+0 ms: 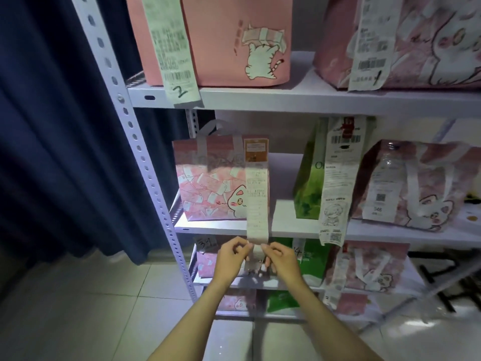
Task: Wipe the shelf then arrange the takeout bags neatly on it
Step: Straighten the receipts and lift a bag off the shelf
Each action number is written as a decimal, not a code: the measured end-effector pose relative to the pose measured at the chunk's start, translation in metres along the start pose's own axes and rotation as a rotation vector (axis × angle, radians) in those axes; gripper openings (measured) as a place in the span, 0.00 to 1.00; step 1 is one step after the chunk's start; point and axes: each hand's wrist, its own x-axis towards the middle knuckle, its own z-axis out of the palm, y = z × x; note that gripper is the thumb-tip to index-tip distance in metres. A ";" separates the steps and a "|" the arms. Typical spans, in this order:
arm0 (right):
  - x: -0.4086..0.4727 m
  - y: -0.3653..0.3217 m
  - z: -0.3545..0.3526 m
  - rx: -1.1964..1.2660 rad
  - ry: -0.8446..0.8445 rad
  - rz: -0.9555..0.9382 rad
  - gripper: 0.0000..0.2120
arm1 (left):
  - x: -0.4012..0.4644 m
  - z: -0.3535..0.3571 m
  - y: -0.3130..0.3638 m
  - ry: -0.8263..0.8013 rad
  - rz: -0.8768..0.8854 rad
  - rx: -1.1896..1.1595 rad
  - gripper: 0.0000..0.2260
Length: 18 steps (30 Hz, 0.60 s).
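Observation:
A pink cat-print takeout bag (210,188) stands at the left of the middle shelf (291,225). A long white receipt (257,204) hangs from its top corner down past the shelf edge. My left hand (231,256) and my right hand (279,259) both pinch the receipt's bottom end, just below the shelf front. To the right stand a green bag (309,188) with its own receipt and a clear pink cat bag (416,186). The upper shelf (260,96) carries a plain pink cat bag (216,40) marked 2 and another pink bag (416,40).
The white metal rack has a perforated upright (140,152) on the left. A dark blue curtain (57,126) hangs beside it. Lower shelves hold several more pink and green bags (364,267). Pale tiled floor (78,308) lies below.

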 end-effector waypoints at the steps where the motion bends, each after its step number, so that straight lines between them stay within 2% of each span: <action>1: -0.004 -0.004 -0.001 0.023 0.017 -0.012 0.10 | -0.002 -0.005 0.001 -0.014 0.003 0.002 0.04; 4: -0.014 -0.019 -0.004 0.067 0.067 -0.057 0.05 | -0.007 -0.023 0.012 -0.033 -0.004 0.024 0.04; 6: -0.013 -0.031 -0.005 0.115 0.100 -0.090 0.07 | -0.009 -0.037 0.024 -0.011 -0.022 0.043 0.07; 9: -0.008 -0.054 -0.004 0.120 0.194 -0.178 0.12 | -0.008 -0.061 0.042 0.122 0.026 0.055 0.08; 13: 0.002 -0.086 0.003 -0.012 0.390 -0.276 0.05 | 0.000 -0.089 0.067 0.287 0.114 0.063 0.02; 15: 0.009 -0.099 0.007 -0.050 0.420 -0.316 0.03 | 0.005 -0.098 0.079 0.394 0.145 0.047 0.04; 18: 0.021 -0.112 0.016 -0.055 0.448 -0.334 0.08 | 0.015 -0.107 0.088 0.499 0.187 0.046 0.08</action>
